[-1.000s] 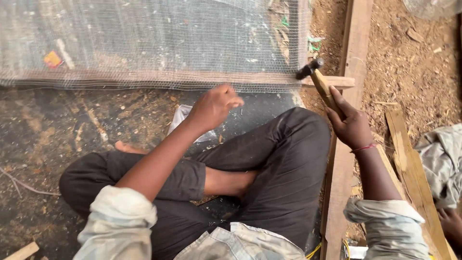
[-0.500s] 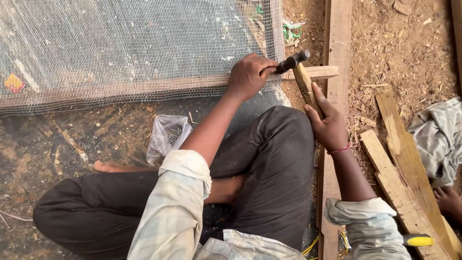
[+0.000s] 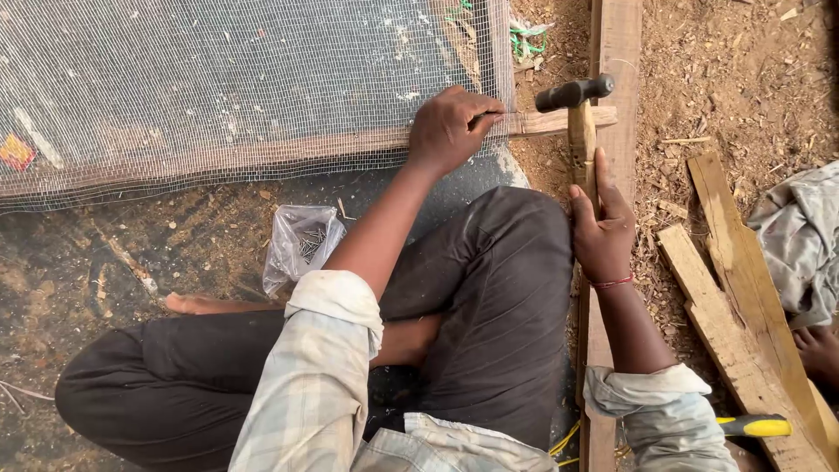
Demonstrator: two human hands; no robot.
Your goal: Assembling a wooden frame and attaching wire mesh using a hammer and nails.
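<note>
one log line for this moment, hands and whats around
left hand: pinching wire mesh on wooden batten | right hand: gripping hammer, head raised | bag of nails by knee

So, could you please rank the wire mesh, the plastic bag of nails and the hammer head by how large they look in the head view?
1. wire mesh, far the largest, spanning most of the upper frame.
2. plastic bag of nails.
3. hammer head, smallest; the right hand holds its wooden handle.

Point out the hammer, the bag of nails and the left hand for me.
hammer (image 3: 574,93): head view, on its dark head.
bag of nails (image 3: 301,245): head view, bag's middle.
left hand (image 3: 450,129): head view, back of hand.
</note>
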